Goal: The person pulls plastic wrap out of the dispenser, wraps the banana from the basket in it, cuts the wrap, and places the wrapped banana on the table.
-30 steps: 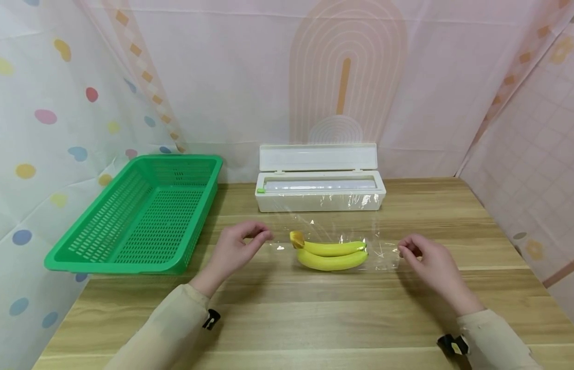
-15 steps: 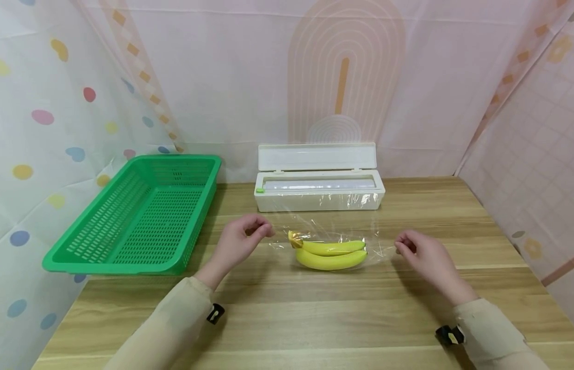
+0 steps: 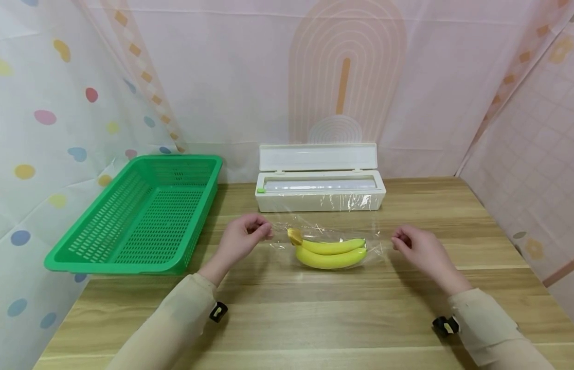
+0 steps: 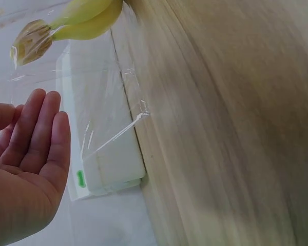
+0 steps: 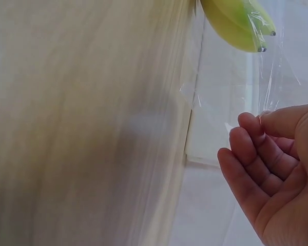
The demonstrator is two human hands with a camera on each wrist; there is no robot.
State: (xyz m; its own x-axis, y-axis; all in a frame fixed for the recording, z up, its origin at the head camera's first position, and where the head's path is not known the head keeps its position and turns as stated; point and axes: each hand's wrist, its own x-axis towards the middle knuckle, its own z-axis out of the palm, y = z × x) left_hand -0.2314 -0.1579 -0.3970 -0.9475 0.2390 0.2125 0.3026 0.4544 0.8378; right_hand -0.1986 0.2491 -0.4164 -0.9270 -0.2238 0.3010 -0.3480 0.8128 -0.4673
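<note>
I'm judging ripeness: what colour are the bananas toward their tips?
The bananas shade from yellow to green, ending dark; best seen in the right wrist view.

Pale printed cloth (image 3: 231, 77), dotted at left, hangs behind and beside a wood-grain table (image 3: 333, 324)

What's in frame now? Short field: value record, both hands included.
left hand: pinches clear film on the stem side
right hand: pinches clear film on the tip side
bananas: two, yellow, joined at the stem, seen between the hands
white dispenser: behind bananas, lid open, roll inside
green basket: left of white dispenser
table: wood-grain top
</note>
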